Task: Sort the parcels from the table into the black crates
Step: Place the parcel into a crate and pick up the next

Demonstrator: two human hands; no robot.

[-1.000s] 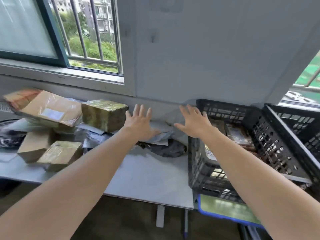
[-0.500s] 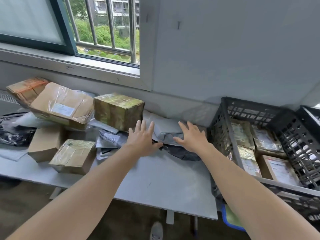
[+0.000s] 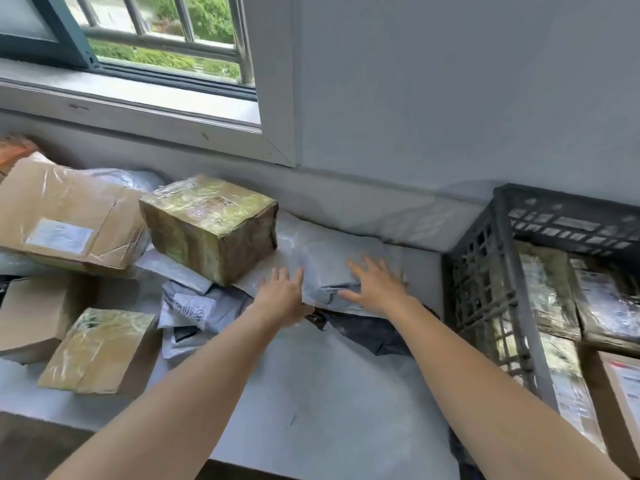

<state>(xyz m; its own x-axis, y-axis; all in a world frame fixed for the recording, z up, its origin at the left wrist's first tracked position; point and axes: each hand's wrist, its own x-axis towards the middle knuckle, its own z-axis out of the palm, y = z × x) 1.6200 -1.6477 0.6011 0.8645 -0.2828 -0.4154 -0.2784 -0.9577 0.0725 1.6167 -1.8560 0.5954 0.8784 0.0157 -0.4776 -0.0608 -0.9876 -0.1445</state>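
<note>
Head view, the only one. Hands both out over the counter, palms down. Left hand lies at the left edge of the grey bag, fingers straight and together, touching the plastic. Right hand rests flat on top of the same bag, fingers spread, thumb at the near edge. Neither hand is curled round anything: both open, no grip yet.

Grey bag sits at the back of the counter near the wall, between the taped box on its left and the crate on its right. It lies partly over a black bag. Taped box looks to touch or overlap the bag's left end; can't tell which.

Change: a second ago both hands were in the air, the right one over the crate corner. Half a second ago they were dropping toward the pile. Now both are down on the grey bag. So the next parcel is picked out and the pickup is starting, bag not lifted.

Crate already holds several parcels, wrapped boxes side by side. More boxes and a labelled mailer remain on the counter to the left, so sorting looks partway done. The bag is soft and will likely sag when lifted.
</note>
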